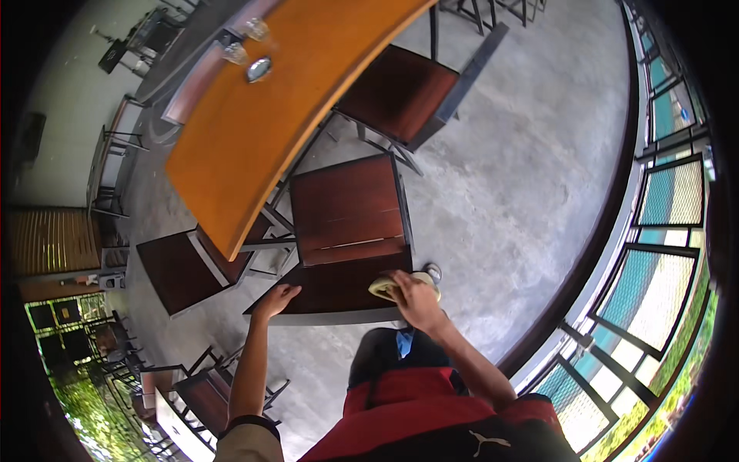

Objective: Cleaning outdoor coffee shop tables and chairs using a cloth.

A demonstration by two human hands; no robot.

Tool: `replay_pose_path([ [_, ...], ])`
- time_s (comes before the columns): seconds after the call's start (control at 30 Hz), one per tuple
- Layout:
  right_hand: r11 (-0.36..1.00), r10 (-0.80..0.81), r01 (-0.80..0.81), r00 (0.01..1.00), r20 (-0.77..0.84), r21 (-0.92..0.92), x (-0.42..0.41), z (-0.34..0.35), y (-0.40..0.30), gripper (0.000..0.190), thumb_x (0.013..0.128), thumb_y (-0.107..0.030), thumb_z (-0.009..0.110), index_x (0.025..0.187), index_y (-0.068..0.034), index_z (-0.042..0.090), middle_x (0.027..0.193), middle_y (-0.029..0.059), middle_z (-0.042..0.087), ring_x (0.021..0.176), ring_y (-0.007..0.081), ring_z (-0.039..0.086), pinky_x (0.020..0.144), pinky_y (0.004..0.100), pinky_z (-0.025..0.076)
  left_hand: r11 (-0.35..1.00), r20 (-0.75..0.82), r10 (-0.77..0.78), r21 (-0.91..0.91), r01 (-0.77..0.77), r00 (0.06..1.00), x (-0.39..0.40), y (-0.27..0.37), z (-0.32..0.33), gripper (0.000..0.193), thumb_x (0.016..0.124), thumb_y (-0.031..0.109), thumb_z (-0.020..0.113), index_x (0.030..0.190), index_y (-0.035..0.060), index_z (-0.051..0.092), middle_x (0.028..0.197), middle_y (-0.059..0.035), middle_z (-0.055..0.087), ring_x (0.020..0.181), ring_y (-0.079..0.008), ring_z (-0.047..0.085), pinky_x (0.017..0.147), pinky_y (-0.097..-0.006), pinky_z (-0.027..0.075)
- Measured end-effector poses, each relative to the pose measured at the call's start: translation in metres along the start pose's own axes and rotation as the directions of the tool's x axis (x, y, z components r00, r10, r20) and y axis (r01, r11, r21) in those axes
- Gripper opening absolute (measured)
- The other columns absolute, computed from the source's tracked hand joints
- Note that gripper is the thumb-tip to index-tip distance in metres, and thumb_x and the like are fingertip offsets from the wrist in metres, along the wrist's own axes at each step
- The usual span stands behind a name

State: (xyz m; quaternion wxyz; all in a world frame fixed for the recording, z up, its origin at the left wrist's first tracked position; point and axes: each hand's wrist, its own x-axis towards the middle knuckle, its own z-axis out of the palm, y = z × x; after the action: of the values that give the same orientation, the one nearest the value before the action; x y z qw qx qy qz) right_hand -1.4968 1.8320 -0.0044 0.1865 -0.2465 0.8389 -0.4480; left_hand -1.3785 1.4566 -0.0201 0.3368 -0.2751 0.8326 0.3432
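Observation:
In front of me stands a chair with a dark reddish-brown wooden seat (pixel 349 211) and a dark backrest (pixel 335 289) nearest my body. My right hand (pixel 413 297) grips a folded yellowish cloth (pixel 381 287) against the right part of the backrest. At the backrest's left end rests my left hand (pixel 279 299), its fingers curled over the edge; it looks to be holding that edge. The cloth is partly hidden beneath my right fingers.
An orange-brown wooden table (pixel 277 110) stands beyond the chair, with a round metallic item (pixel 258 69) and clear glasses (pixel 235 53) on it. Other chairs (pixel 398 95) (pixel 185 268) are tucked near it. Mesh-panelled windows (pixel 672 190) line the right side.

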Motion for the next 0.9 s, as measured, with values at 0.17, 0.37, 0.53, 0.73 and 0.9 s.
replay_pose_path([
  [0.17,0.833,-0.395,0.412,0.910,0.125,-0.369,-0.004,0.028,-0.029,0.041,0.081,-0.032,0.069,0.115,-0.012,0.057,0.097,0.0091,0.062,0.093,0.0291,0.059,0.077,0.0406,0.044,0.985,-0.318,0.092,0.166,-0.040,0.943,-0.057,-0.015,-0.007,0.046,0.093,0.045,0.057,0.083,0.0003,0.063,0.068,-0.0153,0.060,0.066,-0.0295,0.060,0.065,-0.0397,0.045],
  [0.37,0.641,-0.390,0.388,0.908,0.154,-0.663,-0.011,0.043,-0.015,0.070,0.058,-0.034,0.083,0.119,-0.015,0.056,0.105,0.0054,0.057,0.105,0.0256,0.054,0.084,0.0432,0.041,0.834,-0.518,0.518,0.483,-0.266,0.681,-0.084,-0.023,0.013,0.053,0.066,0.050,0.078,0.094,0.0077,0.064,0.093,-0.0093,0.063,0.093,-0.0296,0.059,0.085,-0.0430,0.042],
  [0.53,0.676,-0.432,0.424,0.891,0.142,-0.602,-0.010,0.046,-0.009,0.060,0.060,-0.028,0.081,0.114,-0.015,0.059,0.104,0.0065,0.059,0.104,0.0266,0.057,0.084,0.0420,0.044,0.807,-0.646,0.578,0.543,-0.231,0.499,-0.064,-0.049,0.034,0.057,0.042,0.026,0.088,0.087,0.0109,0.057,0.092,-0.0064,0.059,0.093,-0.0267,0.055,0.085,-0.0416,0.040],
  [0.73,0.667,-0.443,0.486,0.868,0.224,-0.565,0.002,0.023,0.009,0.057,0.060,-0.031,0.080,0.111,-0.014,0.061,0.106,0.0069,0.060,0.103,0.0260,0.058,0.087,0.0410,0.046,0.836,-0.698,0.547,0.490,-0.248,0.463,-0.062,-0.036,0.058,0.050,0.044,0.027,0.085,0.082,0.0117,0.056,0.086,-0.0053,0.059,0.087,-0.0261,0.057,0.079,-0.0407,0.041],
  [0.9,0.538,-0.429,0.598,0.801,0.418,-0.594,0.046,-0.038,0.048,0.059,0.056,-0.035,0.081,0.109,-0.015,0.062,0.113,0.0064,0.058,0.106,0.0272,0.056,0.090,0.0423,0.044,0.923,-0.824,0.381,0.361,-0.130,0.420,-0.070,0.017,0.117,0.032,0.058,0.030,0.077,0.076,0.0125,0.057,0.080,-0.0058,0.061,0.081,-0.0267,0.059,0.074,-0.0419,0.042],
])
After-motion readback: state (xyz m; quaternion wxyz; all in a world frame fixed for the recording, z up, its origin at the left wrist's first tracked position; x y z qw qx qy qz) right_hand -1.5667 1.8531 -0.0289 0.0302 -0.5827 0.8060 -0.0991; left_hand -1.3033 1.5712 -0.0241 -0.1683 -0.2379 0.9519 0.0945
